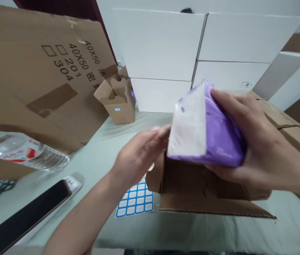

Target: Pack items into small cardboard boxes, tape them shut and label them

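My right hand grips a purple and white soft pack of tissues, held just above a small open brown cardboard box on the pale green table. My left hand reaches in from the lower left, its fingers together and touching the near end of the pack and the box's left edge. Whether the left hand holds anything is unclear. A sheet of blue-framed white labels lies under the left wrist, beside the box.
A large brown carton printed "40X50" leans at the left, with a plastic water bottle in front of it. A black phone lies at lower left. Another small brown box stands behind. White cartons stack at the back.
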`<state>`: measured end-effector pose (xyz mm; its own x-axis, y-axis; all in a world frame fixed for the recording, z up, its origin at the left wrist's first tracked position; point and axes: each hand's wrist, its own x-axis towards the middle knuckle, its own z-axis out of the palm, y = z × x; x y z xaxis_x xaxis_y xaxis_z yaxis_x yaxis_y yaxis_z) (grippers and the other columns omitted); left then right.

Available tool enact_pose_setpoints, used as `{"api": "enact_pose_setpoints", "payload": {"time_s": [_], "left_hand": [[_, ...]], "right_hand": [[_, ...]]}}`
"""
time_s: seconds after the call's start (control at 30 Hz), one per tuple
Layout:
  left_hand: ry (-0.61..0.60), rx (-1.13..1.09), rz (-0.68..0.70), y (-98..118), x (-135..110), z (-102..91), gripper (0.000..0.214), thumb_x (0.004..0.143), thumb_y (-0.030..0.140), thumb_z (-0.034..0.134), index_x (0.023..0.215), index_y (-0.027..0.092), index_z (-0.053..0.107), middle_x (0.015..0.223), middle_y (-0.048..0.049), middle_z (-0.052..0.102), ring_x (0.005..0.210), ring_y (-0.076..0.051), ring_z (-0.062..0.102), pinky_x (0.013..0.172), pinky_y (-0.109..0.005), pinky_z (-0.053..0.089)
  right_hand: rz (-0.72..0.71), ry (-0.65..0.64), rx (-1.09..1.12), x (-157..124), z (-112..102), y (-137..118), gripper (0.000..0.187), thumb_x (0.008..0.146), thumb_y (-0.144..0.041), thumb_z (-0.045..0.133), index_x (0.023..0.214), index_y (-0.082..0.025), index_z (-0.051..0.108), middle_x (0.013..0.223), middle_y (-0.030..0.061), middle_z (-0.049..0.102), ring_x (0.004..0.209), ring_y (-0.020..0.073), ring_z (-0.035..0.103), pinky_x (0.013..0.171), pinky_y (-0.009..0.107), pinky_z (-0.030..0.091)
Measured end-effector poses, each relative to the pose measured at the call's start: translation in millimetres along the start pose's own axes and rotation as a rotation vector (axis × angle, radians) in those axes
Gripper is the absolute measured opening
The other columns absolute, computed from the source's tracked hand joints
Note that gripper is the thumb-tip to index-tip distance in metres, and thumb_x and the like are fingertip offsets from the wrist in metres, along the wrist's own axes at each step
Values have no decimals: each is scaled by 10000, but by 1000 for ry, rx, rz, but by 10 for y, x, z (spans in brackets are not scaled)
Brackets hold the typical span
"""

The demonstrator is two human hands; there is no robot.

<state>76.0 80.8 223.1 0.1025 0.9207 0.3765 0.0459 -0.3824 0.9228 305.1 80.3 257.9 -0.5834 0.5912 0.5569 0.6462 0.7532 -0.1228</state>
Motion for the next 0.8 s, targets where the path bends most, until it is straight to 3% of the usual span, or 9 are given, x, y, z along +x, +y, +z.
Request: {"api": "enact_pose_setpoints", "payload": {"time_s": [0.1, 0.2, 0.27, 0.37, 0.47, 0.53, 0.67, 0.8], "left_hand": [[136, -67, 68, -192, -193, -279, 371, 911, 455, 487, 1156, 247, 671, 1332, -29, 626, 1363, -276, 467, 1145, -503, 394], [330, -83, 186, -477, -525, -388, 308, 878, 354, 558, 1161, 282, 656, 1346, -13, 588, 1361, -237, 451, 1115, -403, 434], [315, -21, 232, -676, -776, -351, 354, 858, 345, 579, 1207, 301, 624, 1394, -19, 517, 1362, -244, 440, 1078, -382, 468], [154, 236, 271, -891, -1079, -217, 438, 894, 362, 544, 1327, 297, 538, 1504, -68, 360, 1421, -305, 362, 1133, -472, 404], [9, 414, 308, -949, -1205, -78, 475, 921, 358, 505, 1385, 264, 467, 1547, -120, 275, 1448, -344, 312, 1159, -550, 339], [-37, 459, 347, -924, -1203, -8, 423, 922, 334, 504, 1337, 251, 499, 1550, -127, 266, 1442, -331, 325, 1129, -532, 384], [23, 521, 390, -881, -1150, 73, 171, 944, 282, 496, 1041, 249, 633, 1562, -73, 257, 1457, -233, 296, 1125, -407, 403], [145, 455, 387, -928, -1161, 126, 173, 952, 381, 523, 911, 242, 618, 1492, -67, 320, 1409, -218, 388, 1157, -373, 376]], "right_hand": [[20, -159, 41, -240, -40, 45, 995, 743, -567, 694, 1562, -280, 206, 1426, 140, 395, 1294, 390, 447, 1007, 596, 489], [-14, -264, 10, -434, -16, 63, 904, 792, -613, 650, 1550, -318, 256, 1487, 145, 361, 1325, 437, 421, 932, 647, 525], [24, -249, 30, -521, -23, 93, 759, 865, -547, 598, 1532, -346, 297, 1475, 113, 409, 1320, 399, 452, 942, 598, 543], [171, -159, 20, -644, -79, 204, 584, 911, -461, 568, 1466, -373, 413, 1414, 75, 497, 1256, 338, 532, 916, 495, 578], [288, -101, -4, -790, -122, 337, 465, 915, -456, 562, 1373, -382, 528, 1382, 62, 538, 1212, 320, 566, 839, 444, 601], [340, -90, 8, -885, -138, 393, 448, 910, -459, 568, 1351, -384, 552, 1379, 56, 546, 1185, 313, 585, 776, 416, 611], [433, -46, 29, -1062, -187, 458, 428, 893, -455, 590, 1314, -378, 583, 1341, 48, 583, 1148, 304, 609, 670, 359, 608], [604, 30, 101, -1293, -151, 586, 363, 868, -480, 620, 1204, -345, 645, 1113, 64, 667, 971, 264, 656, 595, 316, 578]]}}
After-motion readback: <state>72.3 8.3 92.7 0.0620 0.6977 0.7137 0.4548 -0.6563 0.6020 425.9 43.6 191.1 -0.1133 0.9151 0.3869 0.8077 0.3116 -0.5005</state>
